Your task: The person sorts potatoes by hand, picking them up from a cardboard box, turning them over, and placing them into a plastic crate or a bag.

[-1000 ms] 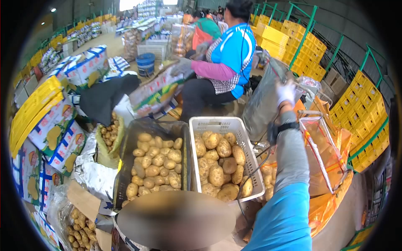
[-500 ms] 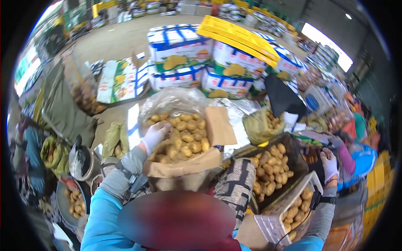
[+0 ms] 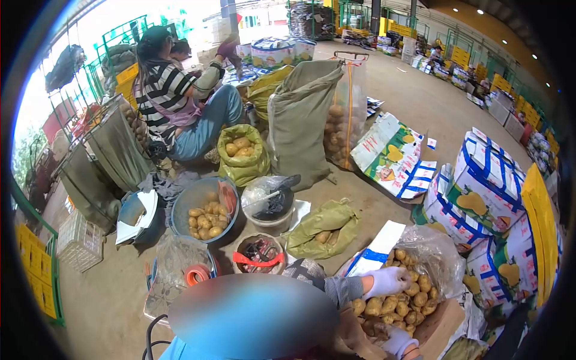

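An open cardboard box lined with clear plastic [image 3: 429, 246] holds many potatoes [image 3: 396, 309] at the lower right. Over its upper part is my left hand [image 3: 387, 282] in a white glove, touching the potatoes; its fingertips are partly hidden and I cannot make out a potato in its grip. My right hand [image 3: 397, 343], also in a white glove, is at the box's near edge beside the potatoes, its fingers blurred and partly hidden. A brown cardboard flap [image 3: 443, 327] folds outward on the right of the box.
A blue basin [image 3: 180, 210] with potatoes, a bucket with a black bag [image 3: 273, 207], and a green sack [image 3: 327, 231] lie left of the box. Printed cartons [image 3: 489, 180] are stacked at right. A person in a striped top [image 3: 165, 84] sits at upper left.
The view has swung left, so the box now appears at the lower right. My right hand has moved from beside the crate of potatoes at right to the box's near edge.
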### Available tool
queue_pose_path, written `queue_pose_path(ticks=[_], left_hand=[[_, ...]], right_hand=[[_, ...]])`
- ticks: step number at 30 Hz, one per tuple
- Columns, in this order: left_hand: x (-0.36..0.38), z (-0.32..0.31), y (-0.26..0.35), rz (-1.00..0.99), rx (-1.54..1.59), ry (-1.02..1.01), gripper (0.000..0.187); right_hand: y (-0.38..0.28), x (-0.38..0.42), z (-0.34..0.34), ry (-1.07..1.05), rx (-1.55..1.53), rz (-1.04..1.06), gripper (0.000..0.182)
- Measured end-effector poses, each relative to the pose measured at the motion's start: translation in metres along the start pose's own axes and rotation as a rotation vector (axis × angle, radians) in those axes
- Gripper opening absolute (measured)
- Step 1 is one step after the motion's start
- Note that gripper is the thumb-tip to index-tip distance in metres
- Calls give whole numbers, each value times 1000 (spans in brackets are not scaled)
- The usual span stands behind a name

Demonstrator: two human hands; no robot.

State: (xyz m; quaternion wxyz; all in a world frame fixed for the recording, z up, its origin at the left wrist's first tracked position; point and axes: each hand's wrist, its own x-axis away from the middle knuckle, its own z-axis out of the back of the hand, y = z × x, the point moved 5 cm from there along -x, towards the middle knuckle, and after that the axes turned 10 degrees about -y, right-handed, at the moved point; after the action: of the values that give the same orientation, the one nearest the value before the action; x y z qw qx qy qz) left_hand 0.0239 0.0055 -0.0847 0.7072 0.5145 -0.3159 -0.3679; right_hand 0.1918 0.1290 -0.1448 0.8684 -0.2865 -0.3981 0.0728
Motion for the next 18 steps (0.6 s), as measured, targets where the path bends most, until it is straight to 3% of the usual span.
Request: queue_pose_path(ticks=[3,4,13,18], left_hand=[[1,-11,22,10,14,-109,43],[2,-15,26,46,39,-152,43],[26,-42,3,180,-52,-156,41],[62,-64,-37,-103,-362,-139,37]], right_hand=[[3,-37,-22,-52,-83,309,47],[9,-34,-21,-158,-350,289,50],[8,-49,-10,-389,-209,304,57],[46,-86,-52,-434,-377,496,50]])
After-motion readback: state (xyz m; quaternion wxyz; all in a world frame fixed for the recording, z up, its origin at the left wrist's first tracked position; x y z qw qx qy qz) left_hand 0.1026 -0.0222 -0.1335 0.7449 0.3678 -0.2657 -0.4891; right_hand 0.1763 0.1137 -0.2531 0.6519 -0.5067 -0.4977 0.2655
